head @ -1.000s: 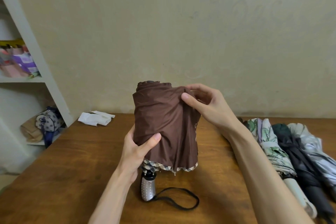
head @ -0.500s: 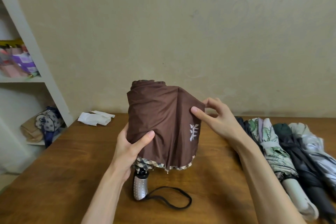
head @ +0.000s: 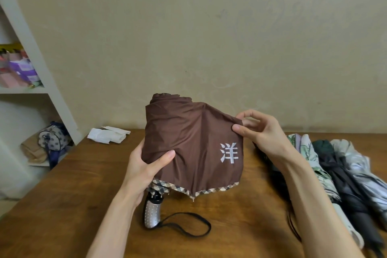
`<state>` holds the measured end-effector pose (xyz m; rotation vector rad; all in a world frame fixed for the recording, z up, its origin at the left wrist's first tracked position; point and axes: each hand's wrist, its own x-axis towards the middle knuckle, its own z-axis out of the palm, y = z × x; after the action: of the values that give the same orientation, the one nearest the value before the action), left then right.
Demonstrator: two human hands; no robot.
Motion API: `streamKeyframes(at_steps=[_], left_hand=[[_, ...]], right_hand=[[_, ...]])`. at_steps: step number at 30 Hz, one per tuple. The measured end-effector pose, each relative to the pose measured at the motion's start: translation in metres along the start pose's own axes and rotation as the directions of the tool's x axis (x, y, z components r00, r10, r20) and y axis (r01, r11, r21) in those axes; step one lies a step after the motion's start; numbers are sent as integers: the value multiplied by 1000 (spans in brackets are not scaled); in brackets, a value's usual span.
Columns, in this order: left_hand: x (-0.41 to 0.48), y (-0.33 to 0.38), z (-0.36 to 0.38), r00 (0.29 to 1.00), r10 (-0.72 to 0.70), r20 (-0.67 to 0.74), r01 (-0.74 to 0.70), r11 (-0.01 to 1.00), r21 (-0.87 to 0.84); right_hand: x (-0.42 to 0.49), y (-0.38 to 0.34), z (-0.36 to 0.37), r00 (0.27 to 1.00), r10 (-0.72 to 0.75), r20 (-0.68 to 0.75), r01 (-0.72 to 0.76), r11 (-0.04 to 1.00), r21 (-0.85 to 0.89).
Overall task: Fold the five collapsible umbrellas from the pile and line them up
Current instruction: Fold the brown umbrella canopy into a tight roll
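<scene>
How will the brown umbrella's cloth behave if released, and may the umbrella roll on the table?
The cloth of the brown umbrella is probably floppy: the flap the right hand pinches hangs flat and would likely droop if released. Laid down, its rounded handle might roll, though loose folds and the strap should slow it.

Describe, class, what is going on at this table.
A person is folding a brown fabric collapsible umbrella with a checked hem, held upright over the wooden table. The left hand grips the bundled canopy; the right hand pinches the edge of one panel, spread flat. Its dotted silver handle points down. Other folded umbrellas lie side by side at the right.
</scene>
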<state>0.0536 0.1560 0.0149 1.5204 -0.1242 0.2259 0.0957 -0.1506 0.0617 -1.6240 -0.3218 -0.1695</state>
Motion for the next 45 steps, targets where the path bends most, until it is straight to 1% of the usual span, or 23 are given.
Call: streamKeyframes(at_steps=[1,2,5,7,9,11,14,16,18,22,26,30,34,36,37,39,41,42,43,45], left_hand=[[0,0,0,1000,-3,-1,3,1000,-2],[0,0,0,1000,-5,0,5,1000,-4],[-1,0,0,1000,-13,1,13,1000,-11],[-1,0,-1,1000,-15,7,15,1000,-14],[0,0,-2,1000,-20,13,20,1000,-10],[0,-1,-3,1000,-24,14,24,1000,-6],[1,-1,-4,999,-30,25,30,1000,5],[0,-1,-4,999,-26,38,26,1000,6],[0,-2,-3,999,-21,37,21,1000,2],[0,-1,-1,1000,-12,27,12,1000,1],[0,-2,1,1000,-9,15,9,1000,16],[1,-3,-1,1000,-17,5,17,1000,15],[1,-2,-2,1000,-22,-13,22,1000,-1],[1,-3,-3,1000,-23,-11,23,1000,-1],[1,-3,-3,1000,-21,-8,21,1000,0],[1,-3,-2,1000,-18,-7,18,1000,-5],[1,-2,-2,1000,-10,-7,10,1000,-15],[0,-2,-1,1000,-7,-6,7,1000,-18],[0,-2,-1,1000,-5,-2,5,1000,-20],[0,-1,0,1000,-4,2,4,1000,-22]], right_hand=[[-1,0,0,1000,7,16,-7,1000,14],[-2,1,-1,999,11,35,-10,1000,-12],[0,2,-2,991,-2,132,33,972,-233],[1,0,-1,986,-26,164,78,944,-321],[0,-3,-1,985,-54,164,102,950,-296],[-3,-8,-1,984,-67,167,103,971,-216],[-6,-12,1,981,-48,188,76,987,-140],[-6,-11,1,983,-20,181,44,991,-128],[-4,-8,-1,990,-12,143,30,991,-128],[-1,-2,-1,999,-19,45,26,986,-164],[0,-1,4,997,-66,-40,58,983,-173],[3,2,5,993,-109,-41,94,957,-276],[2,-1,0,993,-117,-20,102,927,-362],[2,-2,0,994,-98,-55,78,951,-298],[3,-1,1,994,-63,-84,43,973,-226],[5,3,4,990,68,-126,-74,996,-47],[6,8,6,966,226,-124,-210,969,132],[7,10,7,953,284,-110,-261,947,187],[8,13,7,943,320,-95,-295,931,214],[8,17,9,936,348,-55,-325,914,244]])
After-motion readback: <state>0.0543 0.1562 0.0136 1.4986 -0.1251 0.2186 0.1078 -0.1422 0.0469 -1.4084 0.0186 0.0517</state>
